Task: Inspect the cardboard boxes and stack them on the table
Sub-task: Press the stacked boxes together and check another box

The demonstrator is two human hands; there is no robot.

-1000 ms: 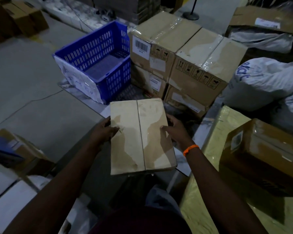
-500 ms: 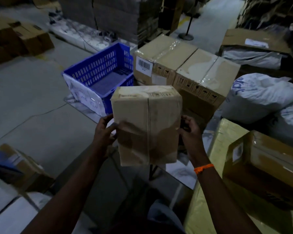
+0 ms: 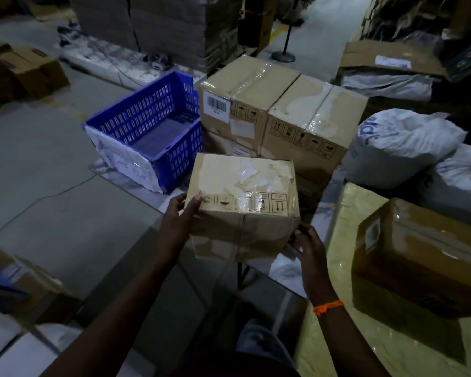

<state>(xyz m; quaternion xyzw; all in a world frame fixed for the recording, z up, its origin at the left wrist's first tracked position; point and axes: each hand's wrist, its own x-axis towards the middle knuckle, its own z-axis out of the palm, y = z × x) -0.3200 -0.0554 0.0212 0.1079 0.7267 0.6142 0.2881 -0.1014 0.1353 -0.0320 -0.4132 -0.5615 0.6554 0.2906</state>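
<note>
While its symbols [image 3: 242, 204] are seen inverted, arrows down, the box [image 3: 239, 175] is gripped, long axis crosswise, by the left hand [image 3: 178, 221] and right hand [image 3: 307, 246].

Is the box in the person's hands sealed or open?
Sealed: clear tape covers the closed flaps of the held box, gripped by the left hand and right hand. Its far faces are hidden.
</note>
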